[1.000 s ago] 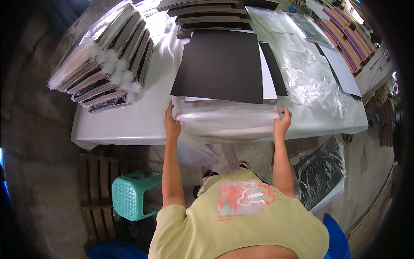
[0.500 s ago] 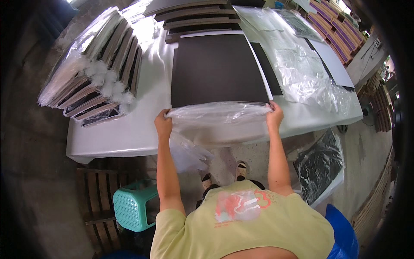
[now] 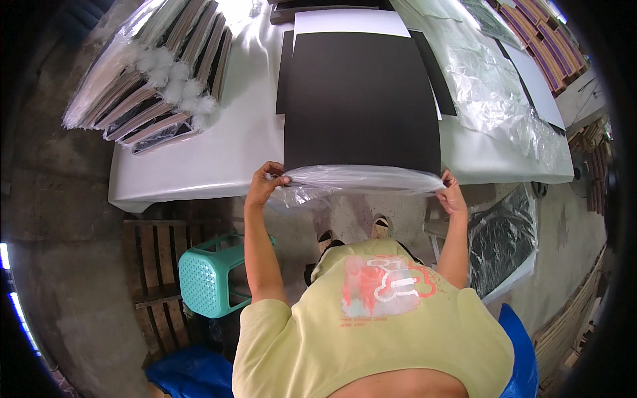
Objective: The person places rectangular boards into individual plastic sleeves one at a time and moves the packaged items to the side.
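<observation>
A large black board (image 3: 361, 99) extends toward me over the near edge of the table. Clear plastic film (image 3: 365, 178), perhaps the mouth of a bag, is gathered across its near end. My left hand (image 3: 264, 186) pinches the film at the board's left corner. At the right corner, my right hand (image 3: 452, 194) grips the other end, fingers closed. Beneath the board, a white sheet (image 3: 352, 22) shows at the far end, and more black board (image 3: 432, 73) sticks out at the sides.
Stacked, plastic-wrapped boards (image 3: 159, 79) stand on the left of the white-covered table (image 3: 182, 176). Loose clear film (image 3: 484, 86) lies to the right. Below are a green stool (image 3: 206, 282), a wooden pallet (image 3: 156, 265) and a film-covered black sheet (image 3: 502, 242) on the floor.
The black board has slid toward me, past the table edge, baring more white sheet behind it. Both hands still hold the film, now bunched tighter at the board's end. The view has shifted.
</observation>
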`<state>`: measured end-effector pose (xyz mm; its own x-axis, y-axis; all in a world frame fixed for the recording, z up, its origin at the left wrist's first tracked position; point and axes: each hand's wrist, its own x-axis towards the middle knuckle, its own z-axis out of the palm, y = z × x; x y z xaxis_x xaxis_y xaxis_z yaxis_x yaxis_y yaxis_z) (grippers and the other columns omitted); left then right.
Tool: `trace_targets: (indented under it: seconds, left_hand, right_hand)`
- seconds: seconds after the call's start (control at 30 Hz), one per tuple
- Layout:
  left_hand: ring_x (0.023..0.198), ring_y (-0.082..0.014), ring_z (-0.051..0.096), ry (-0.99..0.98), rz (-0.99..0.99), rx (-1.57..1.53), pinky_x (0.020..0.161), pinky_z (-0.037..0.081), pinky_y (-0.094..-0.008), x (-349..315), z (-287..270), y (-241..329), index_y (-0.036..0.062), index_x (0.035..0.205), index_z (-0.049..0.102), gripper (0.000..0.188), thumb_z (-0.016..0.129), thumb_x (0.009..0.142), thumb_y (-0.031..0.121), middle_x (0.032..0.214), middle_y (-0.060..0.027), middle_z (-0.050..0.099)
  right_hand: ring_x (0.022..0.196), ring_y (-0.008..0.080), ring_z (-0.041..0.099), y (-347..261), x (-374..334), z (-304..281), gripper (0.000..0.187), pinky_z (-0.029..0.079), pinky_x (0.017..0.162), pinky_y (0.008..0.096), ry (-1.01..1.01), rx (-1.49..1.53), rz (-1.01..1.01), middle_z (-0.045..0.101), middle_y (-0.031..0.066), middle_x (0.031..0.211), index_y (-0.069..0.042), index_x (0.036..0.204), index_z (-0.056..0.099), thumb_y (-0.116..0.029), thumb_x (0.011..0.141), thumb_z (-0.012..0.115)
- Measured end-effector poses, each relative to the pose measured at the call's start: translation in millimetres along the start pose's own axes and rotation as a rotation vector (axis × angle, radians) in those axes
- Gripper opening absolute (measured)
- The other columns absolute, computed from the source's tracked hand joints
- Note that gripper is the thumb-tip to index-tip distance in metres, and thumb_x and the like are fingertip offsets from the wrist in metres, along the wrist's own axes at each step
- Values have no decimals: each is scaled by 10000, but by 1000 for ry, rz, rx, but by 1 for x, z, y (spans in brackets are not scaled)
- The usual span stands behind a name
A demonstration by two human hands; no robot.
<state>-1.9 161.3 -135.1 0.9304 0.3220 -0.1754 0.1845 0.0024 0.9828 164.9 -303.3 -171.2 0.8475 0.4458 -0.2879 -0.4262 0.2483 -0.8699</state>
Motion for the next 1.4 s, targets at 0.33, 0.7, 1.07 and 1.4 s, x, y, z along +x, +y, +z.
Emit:
trace_targets:
  seconds: [0.33,0.7,1.07,1.4]
  left_hand:
    - [791,-121,524,126,128,284,741,404,-243,15,-6,26,5,890,560,133,587,760,-1,814,-40,583]
    - [847,-143,521,17,123,374,789,401,-266,54,8,40,-7,993,555,375,702,694,166,888,-56,583]
    - [632,-82,478,89,24,305,572,375,-215,87,5,42,32,770,574,163,678,701,138,674,9,524]
    - [919,-181,555,16,376,-392,744,487,-305,31,-35,149,36,1152,423,494,533,819,385,1039,-119,552]
  right_hand:
    - [644,42,428,-65,18,-7,176,359,588,196,-299,-703,114,464,-50,675,-68,722,492,-68,656,655]
    - [748,56,470,-82,13,38,230,387,668,192,-134,-547,-33,518,-34,754,-85,944,504,-75,748,626]
    - [667,41,482,-46,76,54,157,384,607,196,405,-150,-361,562,-32,745,-67,911,575,-138,780,626]
    - [744,77,544,-172,13,67,309,444,637,192,-386,80,-515,563,27,951,-69,1098,505,-190,823,576]
